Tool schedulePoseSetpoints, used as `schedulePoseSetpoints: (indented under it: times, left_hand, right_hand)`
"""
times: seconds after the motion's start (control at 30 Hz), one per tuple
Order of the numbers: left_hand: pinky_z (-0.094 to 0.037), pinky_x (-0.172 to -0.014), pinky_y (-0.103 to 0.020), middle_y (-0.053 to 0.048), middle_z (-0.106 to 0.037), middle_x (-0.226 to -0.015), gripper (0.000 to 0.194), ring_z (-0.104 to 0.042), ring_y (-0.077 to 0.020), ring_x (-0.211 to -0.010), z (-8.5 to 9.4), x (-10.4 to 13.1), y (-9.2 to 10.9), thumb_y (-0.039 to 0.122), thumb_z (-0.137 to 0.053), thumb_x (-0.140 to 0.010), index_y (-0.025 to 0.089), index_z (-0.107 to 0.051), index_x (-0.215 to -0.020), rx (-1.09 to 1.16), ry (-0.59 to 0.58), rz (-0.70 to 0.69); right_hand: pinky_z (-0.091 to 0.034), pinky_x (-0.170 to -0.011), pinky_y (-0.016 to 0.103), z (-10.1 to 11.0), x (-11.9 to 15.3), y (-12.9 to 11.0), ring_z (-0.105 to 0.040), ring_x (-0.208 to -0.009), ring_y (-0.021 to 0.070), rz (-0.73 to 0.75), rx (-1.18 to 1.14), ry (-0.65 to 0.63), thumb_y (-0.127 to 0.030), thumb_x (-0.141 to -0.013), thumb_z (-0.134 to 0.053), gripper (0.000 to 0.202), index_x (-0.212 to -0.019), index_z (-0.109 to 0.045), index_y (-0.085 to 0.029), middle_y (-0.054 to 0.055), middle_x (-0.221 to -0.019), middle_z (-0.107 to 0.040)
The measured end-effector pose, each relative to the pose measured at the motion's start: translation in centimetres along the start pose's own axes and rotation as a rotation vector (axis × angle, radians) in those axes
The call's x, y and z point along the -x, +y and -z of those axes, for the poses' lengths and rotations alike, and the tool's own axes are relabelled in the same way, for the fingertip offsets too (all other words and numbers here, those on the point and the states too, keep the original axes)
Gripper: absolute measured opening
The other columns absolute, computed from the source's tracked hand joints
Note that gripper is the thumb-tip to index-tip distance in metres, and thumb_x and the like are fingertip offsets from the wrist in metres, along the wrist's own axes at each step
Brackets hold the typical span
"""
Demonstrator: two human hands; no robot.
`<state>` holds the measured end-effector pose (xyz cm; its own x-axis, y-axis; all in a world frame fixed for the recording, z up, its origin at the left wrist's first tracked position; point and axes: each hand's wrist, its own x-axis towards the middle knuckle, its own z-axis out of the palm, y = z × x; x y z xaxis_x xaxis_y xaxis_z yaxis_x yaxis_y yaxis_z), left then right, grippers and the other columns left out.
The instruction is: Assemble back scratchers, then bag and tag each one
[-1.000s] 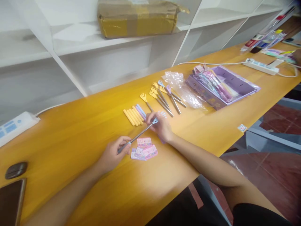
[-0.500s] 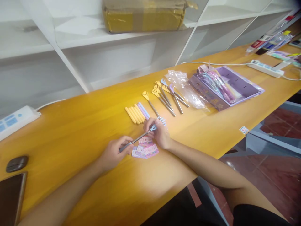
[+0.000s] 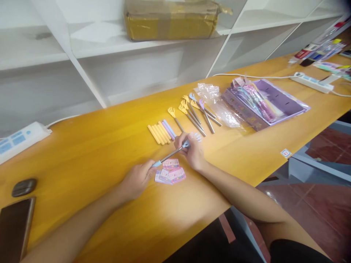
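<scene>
A back scratcher (image 3: 171,155) with a metal rod and light blue claw hangs slantwise between my hands. My left hand (image 3: 139,178) is closed round its light blue handle end. Near the claw, my right hand (image 3: 192,149) grips the other end, its fingers hiding part of the head. Pink and purple cards (image 3: 177,175) lie below the rod. Yellow, purple and blue tubes (image 3: 159,133) lie side by side beyond my hands. Several metal rods with yellow, blue and purple claws (image 3: 192,116) lie behind my right hand.
Clear plastic wrapping (image 3: 210,91) lies beside a purple box (image 3: 290,93) holding wrapped items. Power strips (image 3: 312,82) sit at both sides. A mouse (image 3: 24,187) and a dark phone-like object (image 3: 16,223) are at left. Bottles (image 3: 304,53) stand far right, and a taped carton (image 3: 172,22) rests on the shelf.
The light blue handle end now shows beyond my left fingers, where a dark grip end was seen before. My right hand and the claw have moved slightly right. The view has shifted slightly.
</scene>
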<state>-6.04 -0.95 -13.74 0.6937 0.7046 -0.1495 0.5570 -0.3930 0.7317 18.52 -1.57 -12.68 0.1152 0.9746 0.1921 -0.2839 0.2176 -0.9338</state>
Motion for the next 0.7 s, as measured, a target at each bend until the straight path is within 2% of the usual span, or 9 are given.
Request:
schedulePoseSetpoints:
  times: [0.23,0.5,0.7]
  left_hand:
    - [-0.035,-0.062,-0.029,0.002,-0.061,-0.077,0.041,-0.057,-0.0156,-0.068,0.0,-0.1,-0.2,0.051,-0.031,-0.110,0.022,-0.052,-0.090,0.035,-0.009,-0.064]
    - [-0.039,-0.065,-0.029,0.001,-0.062,-0.078,0.047,-0.058,-0.0162,-0.070,0.3,-0.3,0.0,0.055,-0.028,-0.109,0.021,-0.054,-0.090,0.055,-0.027,-0.097]
    - [-0.039,-0.064,-0.028,0.000,-0.064,-0.079,0.045,-0.059,-0.0161,-0.070,0.2,-0.4,-0.2,0.053,-0.030,-0.109,0.021,-0.057,-0.092,0.071,-0.018,-0.116]
  right_hand:
    - [-0.019,-0.048,0.024,-1.3,0.9,0.7,-0.024,-0.050,0.0117,0.014,-0.084,-0.009,-0.071,-0.097,-0.050,0.060,-0.064,-0.047,-0.021,-0.004,-0.053,-0.023]
    - [-0.019,-0.048,0.023,-1.9,1.4,2.2,-0.021,-0.049,0.0117,-0.013,-0.121,0.014,-0.073,-0.096,-0.049,0.060,-0.064,-0.044,-0.022,-0.004,-0.052,-0.024]
    - [-0.022,-0.050,0.025,-2.5,1.9,2.1,-0.024,-0.049,0.0133,-0.020,-0.051,0.020,-0.072,-0.099,-0.045,0.058,-0.067,-0.043,-0.023,-0.004,-0.051,-0.024]
